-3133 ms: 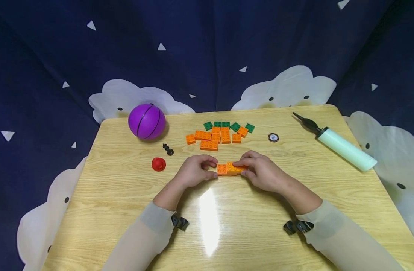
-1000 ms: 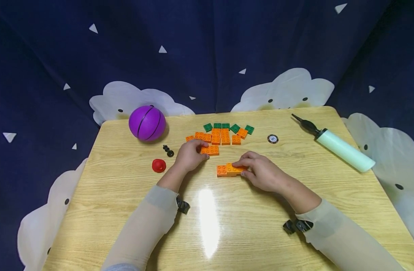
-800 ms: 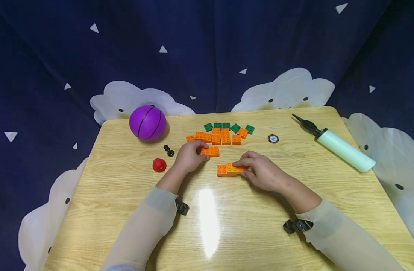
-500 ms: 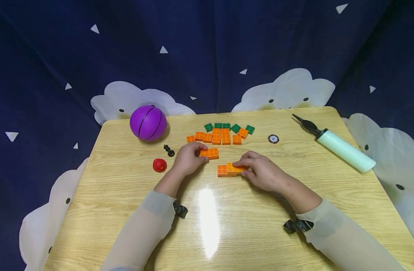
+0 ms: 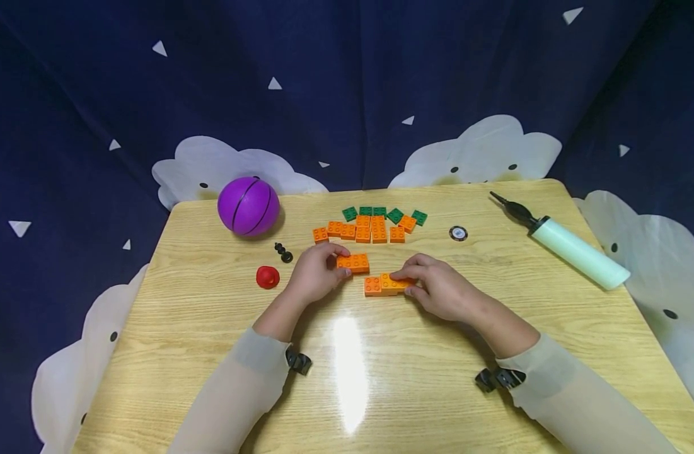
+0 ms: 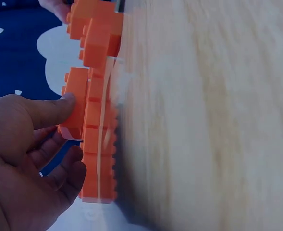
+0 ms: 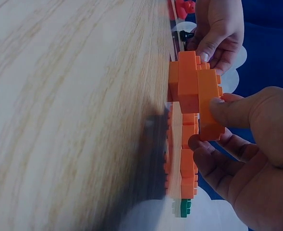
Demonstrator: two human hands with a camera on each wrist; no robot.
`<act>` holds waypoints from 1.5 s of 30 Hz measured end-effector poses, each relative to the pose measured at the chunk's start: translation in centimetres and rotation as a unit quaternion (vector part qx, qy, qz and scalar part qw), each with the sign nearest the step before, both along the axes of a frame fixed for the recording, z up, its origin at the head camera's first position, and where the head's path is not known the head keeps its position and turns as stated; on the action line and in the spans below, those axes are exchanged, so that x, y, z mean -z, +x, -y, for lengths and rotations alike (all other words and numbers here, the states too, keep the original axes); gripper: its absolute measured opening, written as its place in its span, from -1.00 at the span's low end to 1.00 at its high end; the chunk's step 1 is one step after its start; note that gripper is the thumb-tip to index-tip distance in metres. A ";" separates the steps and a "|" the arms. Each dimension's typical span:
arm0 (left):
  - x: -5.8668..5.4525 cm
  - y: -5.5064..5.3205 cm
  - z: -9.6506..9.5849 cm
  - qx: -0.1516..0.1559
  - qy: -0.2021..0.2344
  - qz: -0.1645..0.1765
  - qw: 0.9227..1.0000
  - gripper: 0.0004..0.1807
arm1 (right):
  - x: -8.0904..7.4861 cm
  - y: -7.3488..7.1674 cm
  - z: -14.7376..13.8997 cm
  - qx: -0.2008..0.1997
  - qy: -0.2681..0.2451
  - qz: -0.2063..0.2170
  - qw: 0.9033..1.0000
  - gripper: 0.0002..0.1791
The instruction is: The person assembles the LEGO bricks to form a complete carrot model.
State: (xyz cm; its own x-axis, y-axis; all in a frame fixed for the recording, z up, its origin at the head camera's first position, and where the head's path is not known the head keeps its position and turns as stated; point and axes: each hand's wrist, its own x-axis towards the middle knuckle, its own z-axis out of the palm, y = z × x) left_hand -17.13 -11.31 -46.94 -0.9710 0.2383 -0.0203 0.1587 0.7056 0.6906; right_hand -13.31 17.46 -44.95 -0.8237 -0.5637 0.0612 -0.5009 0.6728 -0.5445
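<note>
My left hand (image 5: 315, 272) pinches an eight-stud orange brick (image 5: 353, 263) between thumb and fingers, just behind and left of a small stack. That stack is made of joined orange bricks (image 5: 372, 285), with a lighter orange brick (image 5: 387, 280) on top at its right. My right hand (image 5: 440, 287) grips the lighter brick by its right end, thumb in front and fingers behind. In the right wrist view this top brick (image 7: 209, 106) overhangs the brick below. The left wrist view has my left thumb pressed on the side of the held brick (image 6: 76, 103).
Several loose orange bricks (image 5: 378, 229) and green bricks (image 5: 395, 215) lie behind the hands. A purple ball (image 5: 248, 206), a black beaded piece (image 5: 283, 253) and a small red cap (image 5: 267, 277) are at left. To the right are a poker chip (image 5: 458, 233) and a hand pump (image 5: 576, 251).
My left hand left the stack, took the eight-stud orange brick from the front of the loose pile and drew it nearer the stack. My right hand has kept its grip in place.
</note>
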 end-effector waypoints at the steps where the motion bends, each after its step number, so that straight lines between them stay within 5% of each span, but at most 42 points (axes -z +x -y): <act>1: -0.1 0.1 0.0 0.002 0.001 -0.002 1.000 -0.70 | 0.0 0.0 0.0 0.000 0.000 0.000 1.000 -0.61; 30: -1.0 3.0 -0.8 0.046 0.028 -0.019 0.998 -0.70 | 0.0 0.0 0.0 0.000 0.003 -0.001 1.000 -0.63; 45: -0.8 3.6 -1.2 0.049 0.027 -0.011 0.998 -0.70 | 0.1 0.0 0.0 0.001 -0.004 -0.007 1.000 -0.62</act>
State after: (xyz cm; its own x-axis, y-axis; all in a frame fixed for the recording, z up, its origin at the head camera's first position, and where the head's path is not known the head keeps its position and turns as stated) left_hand -13.56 -10.10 -46.14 -0.9430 0.3324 0.0166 0.2410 0.6476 0.7229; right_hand -13.28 17.43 -45.08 -0.8241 -0.5610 0.0777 -0.5071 0.6698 -0.5425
